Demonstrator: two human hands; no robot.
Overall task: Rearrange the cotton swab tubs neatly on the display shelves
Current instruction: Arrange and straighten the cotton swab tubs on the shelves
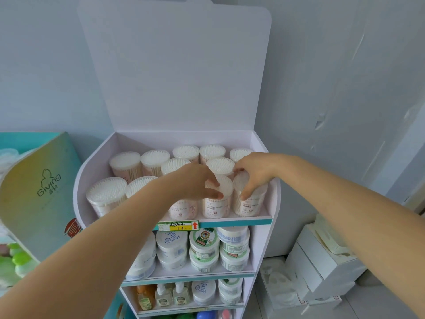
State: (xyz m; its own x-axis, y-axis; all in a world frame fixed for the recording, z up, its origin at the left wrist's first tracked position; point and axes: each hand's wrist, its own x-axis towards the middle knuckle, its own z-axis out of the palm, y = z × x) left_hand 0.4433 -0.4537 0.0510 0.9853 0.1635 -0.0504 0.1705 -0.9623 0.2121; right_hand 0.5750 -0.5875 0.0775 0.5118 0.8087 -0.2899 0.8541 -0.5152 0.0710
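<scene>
A tall white display stand fills the centre of the frame, its blank back panel rising to the top edge and its shelves stepping down to the bottom. A teal and yellow box marked "Giving" stands at the left edge, and white boxes are stacked on the floor at lower right.

Two bare forearms come in from the lower corners and meet over the top shelf, just right of centre. The left hand reaches in palm down, its fingers curled over the lid of a tilted tub in the front row, thumb under the lid's near edge, so this grip is clamped on that tub. The tub leans toward the right of the frame, with its label facing front. The right hand is arched over the right-hand tub at the end of the front row, fingers on its lid and thumb pressed on its front wall; this grip is closed on that tub, which stands just beside the tilted one.

The other cotton swab tubs stand upright in rows across the top shelf, left of and behind the hands. A yellow price tag with a red arrow hangs on the shelf's front lip. Round white jars sit stacked on the shelf below, and small bottles on the one beneath.
</scene>
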